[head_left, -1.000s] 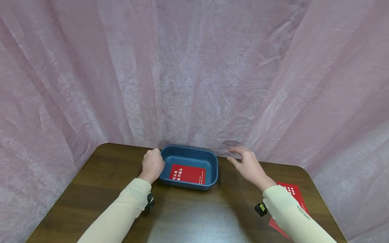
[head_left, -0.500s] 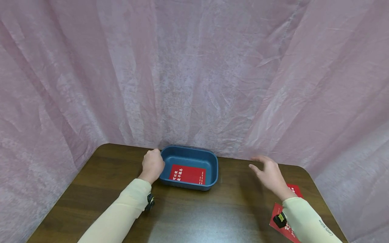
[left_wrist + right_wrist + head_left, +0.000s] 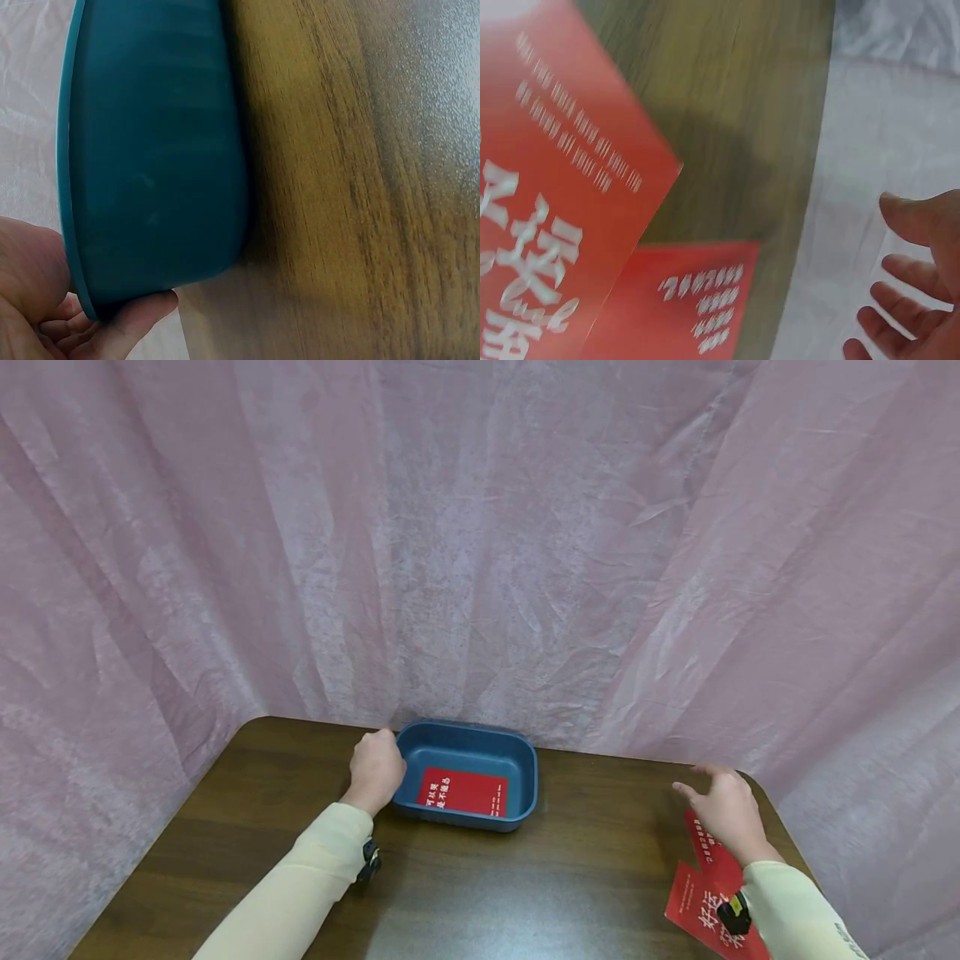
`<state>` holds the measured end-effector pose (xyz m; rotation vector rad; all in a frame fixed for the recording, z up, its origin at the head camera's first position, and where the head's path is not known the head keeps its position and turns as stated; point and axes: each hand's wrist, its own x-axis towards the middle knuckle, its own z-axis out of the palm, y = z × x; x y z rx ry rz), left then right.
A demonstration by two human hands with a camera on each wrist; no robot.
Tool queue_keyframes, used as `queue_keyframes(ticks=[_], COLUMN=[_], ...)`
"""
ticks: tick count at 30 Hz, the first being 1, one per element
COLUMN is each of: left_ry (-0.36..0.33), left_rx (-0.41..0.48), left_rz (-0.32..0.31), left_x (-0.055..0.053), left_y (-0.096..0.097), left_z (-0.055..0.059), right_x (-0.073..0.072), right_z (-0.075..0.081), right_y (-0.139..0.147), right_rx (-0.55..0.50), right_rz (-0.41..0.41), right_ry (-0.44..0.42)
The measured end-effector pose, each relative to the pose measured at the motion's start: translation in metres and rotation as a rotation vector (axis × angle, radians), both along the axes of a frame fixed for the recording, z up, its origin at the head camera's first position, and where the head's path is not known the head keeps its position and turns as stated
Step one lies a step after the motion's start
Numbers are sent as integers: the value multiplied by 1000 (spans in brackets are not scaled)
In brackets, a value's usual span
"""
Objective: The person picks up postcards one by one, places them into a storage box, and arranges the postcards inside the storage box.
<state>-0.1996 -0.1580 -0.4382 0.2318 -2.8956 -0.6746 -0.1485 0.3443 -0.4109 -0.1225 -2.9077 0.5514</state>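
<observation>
My left hand [image 3: 377,768] grips the left end of a blue plastic basin [image 3: 525,785]; in the left wrist view its fingers curl under the rim and press the outer wall. Inside the basin lies a red card [image 3: 480,792] with white characters. Over at the right, my right hand [image 3: 729,810] hovers with fingers spread and nothing in them. Below it are red cards on the table, one [image 3: 693,902] overlapping another [image 3: 705,843]. The right wrist view shows the upper card [image 3: 577,165] close up, the lower card [image 3: 682,300] partly beneath it. My forearm hides part of the cards.
The brown wooden table [image 3: 480,877] has rounded far corners. A pink velvet curtain [image 3: 480,568] hangs right behind its back edge and along both sides. A black wrist camera [image 3: 735,912] sits at my right sleeve, over the cards.
My right hand has moved right, away from the basin, until over the red cards, fingers still apart. My left hand and the basin have stayed in place.
</observation>
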Motion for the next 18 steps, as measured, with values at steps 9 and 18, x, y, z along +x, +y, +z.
queue_keyframes(ticks=[9,18], left_ry=[-17,-18], left_rx=[-5,-20], left_rz=[1,11], left_x=[0,0], left_y=[0,2], left_z=[1,3], right_x=[7,17], right_z=[-10,-23], right_y=[41,60], right_rx=[28,-64], right_rz=[-141,-199], right_ry=[-218,-405])
